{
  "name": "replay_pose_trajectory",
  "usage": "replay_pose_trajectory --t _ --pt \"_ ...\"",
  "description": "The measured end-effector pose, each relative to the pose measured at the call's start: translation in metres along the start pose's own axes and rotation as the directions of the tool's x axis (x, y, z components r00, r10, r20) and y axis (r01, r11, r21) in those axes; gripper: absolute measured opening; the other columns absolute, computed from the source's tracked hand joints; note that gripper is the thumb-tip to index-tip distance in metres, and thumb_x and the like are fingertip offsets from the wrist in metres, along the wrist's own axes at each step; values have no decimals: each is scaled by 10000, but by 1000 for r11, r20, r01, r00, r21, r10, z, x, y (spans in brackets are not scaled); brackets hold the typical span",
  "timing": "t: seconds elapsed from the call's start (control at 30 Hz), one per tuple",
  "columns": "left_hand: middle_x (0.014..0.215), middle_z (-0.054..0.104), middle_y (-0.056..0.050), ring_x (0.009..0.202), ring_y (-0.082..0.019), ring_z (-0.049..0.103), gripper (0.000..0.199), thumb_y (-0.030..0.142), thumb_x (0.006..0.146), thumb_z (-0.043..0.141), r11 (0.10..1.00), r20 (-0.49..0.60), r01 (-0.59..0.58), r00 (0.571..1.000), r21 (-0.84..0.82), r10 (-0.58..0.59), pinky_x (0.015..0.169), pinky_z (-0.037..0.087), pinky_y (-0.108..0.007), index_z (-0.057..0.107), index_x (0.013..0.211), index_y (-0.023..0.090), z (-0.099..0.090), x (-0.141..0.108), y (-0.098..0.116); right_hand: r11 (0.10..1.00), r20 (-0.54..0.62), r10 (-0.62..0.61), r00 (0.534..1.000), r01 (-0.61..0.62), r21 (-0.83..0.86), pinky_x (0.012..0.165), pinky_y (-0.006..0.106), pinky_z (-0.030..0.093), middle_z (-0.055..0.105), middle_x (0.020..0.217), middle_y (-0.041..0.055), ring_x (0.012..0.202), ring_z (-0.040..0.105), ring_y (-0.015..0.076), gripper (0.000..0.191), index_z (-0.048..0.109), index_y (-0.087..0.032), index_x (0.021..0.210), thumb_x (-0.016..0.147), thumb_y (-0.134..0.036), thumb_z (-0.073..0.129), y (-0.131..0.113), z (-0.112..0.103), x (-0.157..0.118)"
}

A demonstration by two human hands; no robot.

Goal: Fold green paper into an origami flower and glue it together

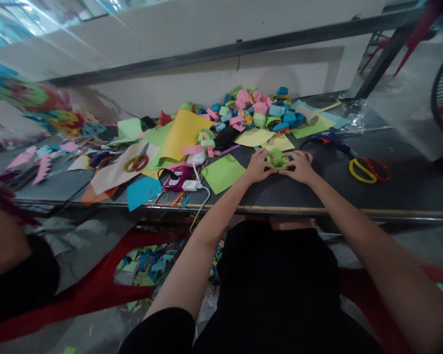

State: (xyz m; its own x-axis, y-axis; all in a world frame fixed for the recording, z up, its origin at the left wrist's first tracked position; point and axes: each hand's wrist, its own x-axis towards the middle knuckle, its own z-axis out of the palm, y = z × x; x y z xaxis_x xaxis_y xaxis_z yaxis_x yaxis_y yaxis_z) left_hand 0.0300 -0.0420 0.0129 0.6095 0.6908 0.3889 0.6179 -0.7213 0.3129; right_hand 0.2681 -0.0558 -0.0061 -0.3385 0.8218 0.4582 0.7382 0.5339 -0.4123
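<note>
A small light-green folded paper piece (278,158) is held between my two hands above the dark table. My left hand (259,165) grips its left side, fingers behind and thumb toward me. On its right side, my right hand (298,166) does the same, and the thumbs almost meet at the near edge. Just beyond my fingers lie pale yellow paper sheets (257,137). To the left of my left hand is a flat green paper square (224,173). Scissors with red and yellow handles (369,170) rest to the right of my right hand.
A heap of folded colored paper pieces (260,109) sits against the wall. Left are a purple power strip (177,178) with white chargers, a blue sheet (143,192), a yellow-orange sheet (186,133) and scissors (136,162). A glue gun (328,140) lies right. Another person's arm (5,236) shows at left.
</note>
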Motion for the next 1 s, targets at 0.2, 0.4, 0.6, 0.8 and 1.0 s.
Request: replay_pose_trajectory --t 0.2,0.4,0.6,0.8,1.0 --pt "1603 443 -159 1532 -417 306 868 672 680 886 997 -46 62 997 -54 -65 1285 245 -583 671 1407 248 2 -2 -8 977 -164 153 974 -124 174 1249 587 291 569 1567 88 1485 451 332 657 642 -310 1458 992 -715 421 7 -12 -1" --pt "1733 150 -231 1608 -467 119 1440 843 513 864 971 -199 169 959 -168 -201 1276 235 -633 251 1669 241 7 -5 -15 959 -320 279 905 -249 132 1289 588 252 392 1701 79 1598 290 319 732 314 -289 1684 1041 -633 259 16 -21 9" --pt "1446 631 -134 1452 -347 463 405 555 950 645 996 -8 -12 1000 -85 11 1232 332 -546 763 1170 235 2 -4 0 964 -359 252 899 -264 16 1246 643 320 503 1619 117 1513 415 378 669 487 -268 1592 983 -547 479 21 -20 6" --pt "1220 752 -110 1322 -308 582 261 239 836 632 990 200 -112 971 -89 128 1140 426 -487 813 1022 216 -7 0 -4 966 -156 222 963 -196 167 1128 585 496 714 1373 116 1278 647 354 502 704 -226 1373 905 -361 579 5 -29 1" --pt "1434 652 -53 1458 -371 459 266 123 726 704 980 270 -183 942 -75 197 1219 342 -563 855 841 310 -42 15 -15 832 132 229 965 -264 487 998 488 590 761 1253 144 1067 737 288 549 753 -171 1251 775 -444 765 6 -35 15"
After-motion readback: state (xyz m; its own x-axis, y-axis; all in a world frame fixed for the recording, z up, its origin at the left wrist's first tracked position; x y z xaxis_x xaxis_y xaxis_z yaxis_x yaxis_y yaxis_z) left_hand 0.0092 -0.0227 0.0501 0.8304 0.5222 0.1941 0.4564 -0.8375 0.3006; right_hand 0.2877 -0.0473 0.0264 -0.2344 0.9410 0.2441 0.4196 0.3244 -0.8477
